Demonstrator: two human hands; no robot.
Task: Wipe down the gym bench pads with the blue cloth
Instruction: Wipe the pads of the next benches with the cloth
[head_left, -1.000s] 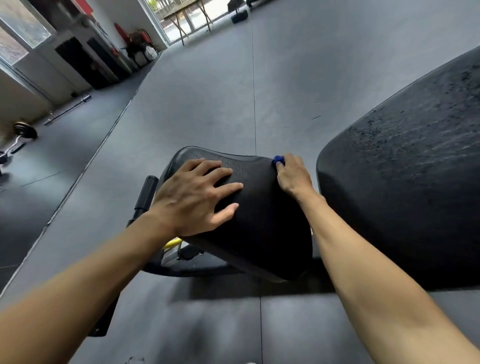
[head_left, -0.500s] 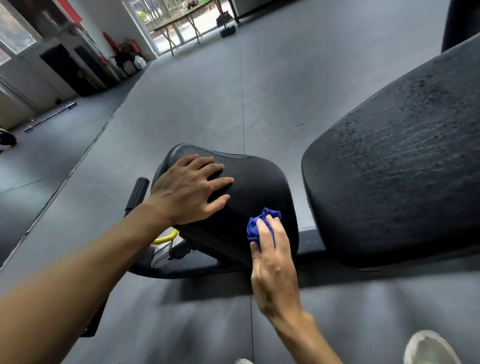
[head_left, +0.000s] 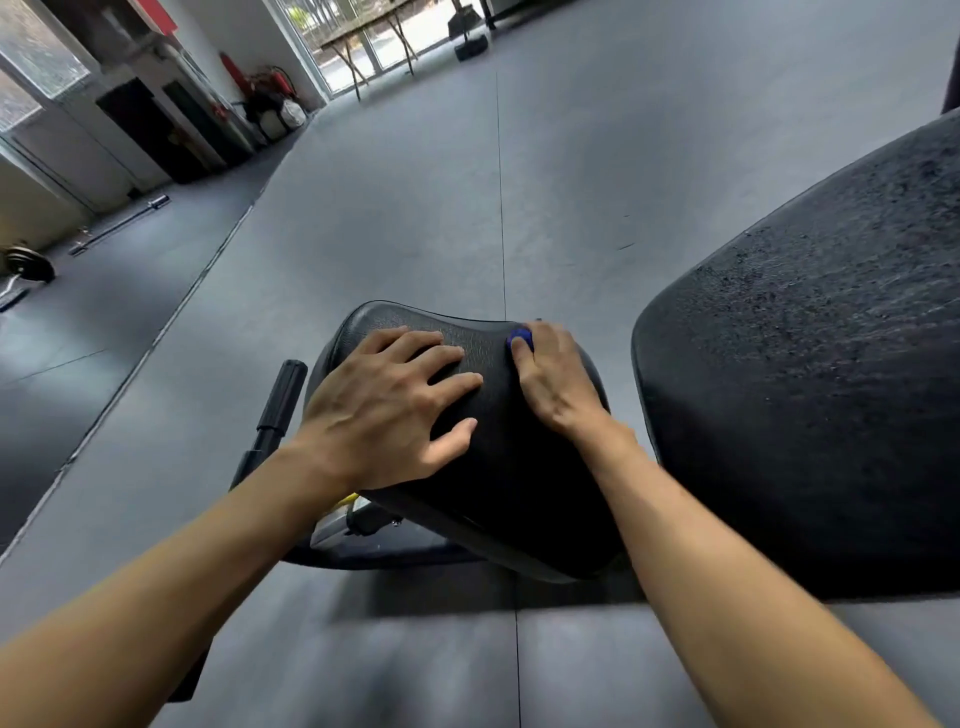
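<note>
Seat pad (head_left: 498, 467): centre of the view, left of the back pad (head_left: 810, 395), with a gap between them.
Left hand (head_left: 384, 410): flat on the seat pad's left half, fingers spread.
Right hand (head_left: 553, 382): on the pad's far right part, over the cloth (head_left: 521, 340), which shows only at the fingertips.
Handle grip (head_left: 283, 395): just left of the seat pad, lower down.
Barbell (head_left: 119, 223): on the floor (head_left: 415, 208), far left.
Folding table (head_left: 374, 47): far end, before the windows.

You see a grey rubber floor (head_left: 415, 218). Far across it, a folding table (head_left: 374, 41) stands; left of that table, red fire extinguishers (head_left: 270, 83), and a barbell (head_left: 119, 221) lies nearer.
</note>
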